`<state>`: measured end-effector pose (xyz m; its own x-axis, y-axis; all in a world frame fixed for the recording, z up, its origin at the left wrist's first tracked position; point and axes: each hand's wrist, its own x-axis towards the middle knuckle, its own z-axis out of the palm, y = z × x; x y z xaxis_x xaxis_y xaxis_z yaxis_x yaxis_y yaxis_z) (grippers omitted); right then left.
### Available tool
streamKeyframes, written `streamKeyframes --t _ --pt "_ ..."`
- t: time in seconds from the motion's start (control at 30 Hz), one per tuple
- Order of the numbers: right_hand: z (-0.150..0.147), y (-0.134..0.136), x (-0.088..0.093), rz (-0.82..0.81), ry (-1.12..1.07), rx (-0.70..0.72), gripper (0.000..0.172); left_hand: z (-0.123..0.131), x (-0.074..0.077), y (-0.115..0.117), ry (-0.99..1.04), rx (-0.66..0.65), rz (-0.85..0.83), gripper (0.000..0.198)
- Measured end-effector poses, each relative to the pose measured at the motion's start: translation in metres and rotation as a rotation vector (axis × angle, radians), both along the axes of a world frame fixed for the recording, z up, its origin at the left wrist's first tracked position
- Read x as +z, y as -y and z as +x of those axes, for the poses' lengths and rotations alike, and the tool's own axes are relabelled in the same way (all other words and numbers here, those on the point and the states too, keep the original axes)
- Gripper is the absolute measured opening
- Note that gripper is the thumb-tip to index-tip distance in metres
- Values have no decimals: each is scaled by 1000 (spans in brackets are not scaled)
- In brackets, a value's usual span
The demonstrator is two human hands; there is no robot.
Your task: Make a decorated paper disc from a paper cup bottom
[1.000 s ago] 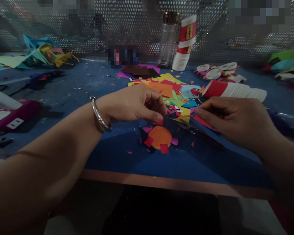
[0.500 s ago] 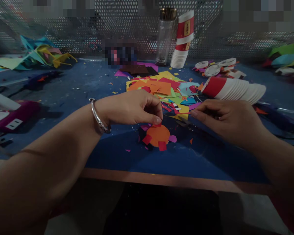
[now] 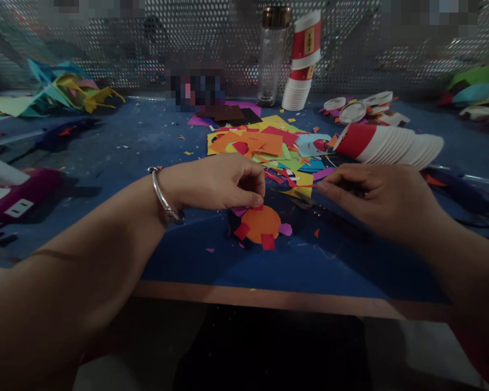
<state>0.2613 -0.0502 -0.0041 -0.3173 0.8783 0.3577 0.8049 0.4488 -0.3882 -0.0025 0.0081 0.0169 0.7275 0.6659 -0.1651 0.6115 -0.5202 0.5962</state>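
A round orange paper disc (image 3: 261,224) lies flat near the front of the table, with red paper squares (image 3: 268,241) and a purple paper piece (image 3: 285,229) at its edge. My left hand (image 3: 228,182) wears a silver bangle; its thumb and forefinger are closed on a small red paper piece (image 3: 258,206) at the disc's far edge. To the right, my right hand (image 3: 370,195) is pinched around the end of a thin red paper strip (image 3: 307,185). Dark-handled scissors (image 3: 330,214) lie on the table below it, partly in shadow.
Behind my hands is a heap of coloured paper scraps (image 3: 264,142). A stack of paper cups (image 3: 391,145) lies on its side to the right. A clear bottle (image 3: 271,60) and upright stacked cups (image 3: 303,60) stand by the mesh screen. A purple power strip (image 3: 36,190) sits at left.
The whole view has shifted slightly. Both hands keep the same pinched poses, and the disc lies as before under my left fingertips.
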Motion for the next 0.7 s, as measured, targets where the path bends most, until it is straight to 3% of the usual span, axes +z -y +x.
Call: streamKeyframes --t 0.3,0.5,0.7 --pt "-2 2 1 -44 -3 -27 24 1 0 2 -44 0 59 6" --pt "-1 2 1 -26 -12 -28 24 -2 -2 1 -73 2 57 20" --pt "-2 2 3 -56 -3 -28 23 -3 -2 1 -97 -2 34 23"
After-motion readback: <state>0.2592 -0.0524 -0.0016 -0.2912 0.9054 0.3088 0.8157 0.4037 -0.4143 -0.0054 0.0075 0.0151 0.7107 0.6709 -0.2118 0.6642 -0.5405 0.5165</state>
